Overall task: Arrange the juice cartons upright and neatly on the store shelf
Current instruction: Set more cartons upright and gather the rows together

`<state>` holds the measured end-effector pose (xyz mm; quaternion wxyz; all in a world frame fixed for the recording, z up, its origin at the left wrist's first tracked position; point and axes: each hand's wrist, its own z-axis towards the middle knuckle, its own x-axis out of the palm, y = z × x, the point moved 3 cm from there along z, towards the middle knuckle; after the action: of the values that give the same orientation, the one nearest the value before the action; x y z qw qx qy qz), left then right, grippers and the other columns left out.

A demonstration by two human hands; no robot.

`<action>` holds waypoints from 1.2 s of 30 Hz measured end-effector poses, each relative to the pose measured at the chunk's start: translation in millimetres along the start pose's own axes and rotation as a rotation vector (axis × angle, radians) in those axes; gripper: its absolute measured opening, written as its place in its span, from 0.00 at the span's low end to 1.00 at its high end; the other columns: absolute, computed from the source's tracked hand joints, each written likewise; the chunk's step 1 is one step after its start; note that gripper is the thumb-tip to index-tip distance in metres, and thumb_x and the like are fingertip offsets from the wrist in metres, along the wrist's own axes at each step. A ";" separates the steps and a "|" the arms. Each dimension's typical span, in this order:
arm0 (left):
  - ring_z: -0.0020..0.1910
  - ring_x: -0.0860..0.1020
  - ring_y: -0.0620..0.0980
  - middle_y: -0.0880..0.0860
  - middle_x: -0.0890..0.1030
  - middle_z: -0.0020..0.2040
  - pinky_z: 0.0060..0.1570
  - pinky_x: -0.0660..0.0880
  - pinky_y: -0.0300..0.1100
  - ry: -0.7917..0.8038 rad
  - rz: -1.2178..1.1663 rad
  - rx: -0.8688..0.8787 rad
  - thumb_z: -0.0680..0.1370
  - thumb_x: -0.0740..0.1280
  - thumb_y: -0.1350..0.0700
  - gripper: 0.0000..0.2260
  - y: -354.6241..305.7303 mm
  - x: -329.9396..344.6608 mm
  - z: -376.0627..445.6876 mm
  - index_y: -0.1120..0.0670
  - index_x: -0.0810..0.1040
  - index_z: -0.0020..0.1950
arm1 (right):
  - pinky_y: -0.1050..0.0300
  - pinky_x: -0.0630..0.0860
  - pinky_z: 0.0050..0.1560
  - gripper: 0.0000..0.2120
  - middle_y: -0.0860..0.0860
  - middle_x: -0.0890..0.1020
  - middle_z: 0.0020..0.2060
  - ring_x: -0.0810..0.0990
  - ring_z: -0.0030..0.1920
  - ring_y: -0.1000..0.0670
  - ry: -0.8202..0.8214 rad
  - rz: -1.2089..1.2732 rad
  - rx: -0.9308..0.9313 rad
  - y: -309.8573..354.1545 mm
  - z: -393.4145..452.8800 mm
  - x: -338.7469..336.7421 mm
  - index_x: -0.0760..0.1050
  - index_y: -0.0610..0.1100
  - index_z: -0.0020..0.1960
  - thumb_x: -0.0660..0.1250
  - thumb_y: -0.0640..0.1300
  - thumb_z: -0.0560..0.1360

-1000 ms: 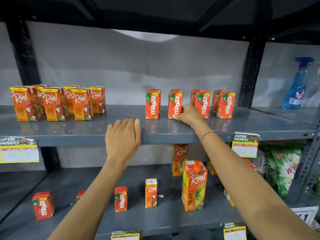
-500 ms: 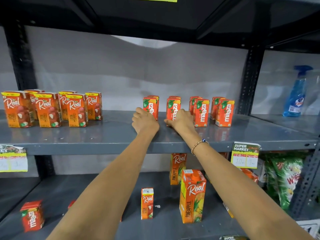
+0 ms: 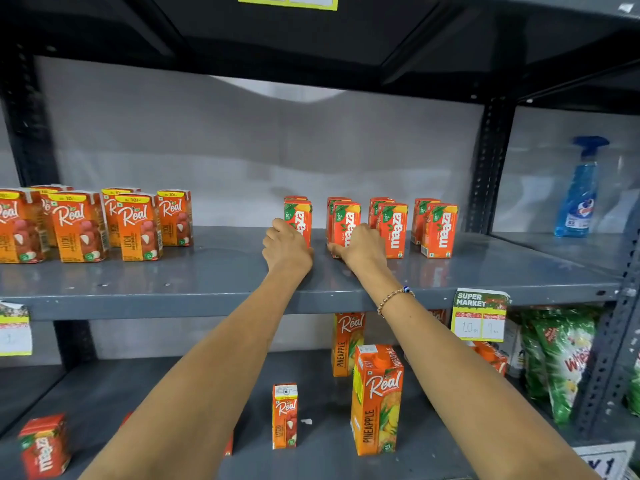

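your left hand [image 3: 286, 248] curls shut beside the leftmost maaza carton [image 3: 300, 219]; your right hand [image 3: 360, 247] clasps its neighbour [image 3: 346, 222].
both cartons stand upright mid-shelf [image 3: 207, 271], likely being squared into the maaza row.

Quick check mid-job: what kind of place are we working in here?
Most likely a small supermarket aisle: grey metal shelving stocked with Maaza juice cartons, a shelf-edge price tag printed "SUPER MARKET", and detergent packs on the lower shelf.
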<state>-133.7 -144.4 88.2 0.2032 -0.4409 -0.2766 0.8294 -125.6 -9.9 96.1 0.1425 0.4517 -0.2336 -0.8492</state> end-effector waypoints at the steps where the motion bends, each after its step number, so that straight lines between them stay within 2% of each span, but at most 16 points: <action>1: 0.65 0.69 0.59 0.61 0.69 0.65 0.61 0.70 0.49 -0.001 -0.004 0.001 0.73 0.72 0.53 0.30 -0.4 -0.3 -0.5 0.61 0.60 0.66 | 0.51 0.75 0.54 0.30 0.41 0.78 0.58 0.79 0.56 0.41 0.006 0.000 -0.007 0.1 -0.1 -0.1 0.68 0.38 0.63 0.70 0.55 0.70; 17: 0.66 0.68 0.60 0.61 0.68 0.65 0.62 0.69 0.50 0.000 -0.017 -0.001 0.72 0.73 0.52 0.31 0.9 -1.5 0.5 0.60 0.59 0.66 | 0.52 0.75 0.54 0.34 0.41 0.77 0.59 0.78 0.58 0.41 -0.006 -0.035 -0.025 1.4 1.2 -1.4 0.65 0.38 0.65 0.71 0.58 0.68; 36: 0.66 0.69 0.59 0.61 0.68 0.65 0.62 0.69 0.50 0.022 -0.022 -0.016 0.72 0.73 0.51 0.33 3.1 0.6 4.1 0.60 0.58 0.68 | 0.51 0.75 0.55 0.35 0.41 0.78 0.59 0.78 0.58 0.41 -0.014 0.003 -0.018 4.2 -1.2 -2.9 0.66 0.38 0.64 0.72 0.58 0.67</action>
<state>-137.7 -147.5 87.7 0.2117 -0.4485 -0.2858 0.8199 -122.9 -12.4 99.8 0.1464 0.4441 -0.2274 -0.8542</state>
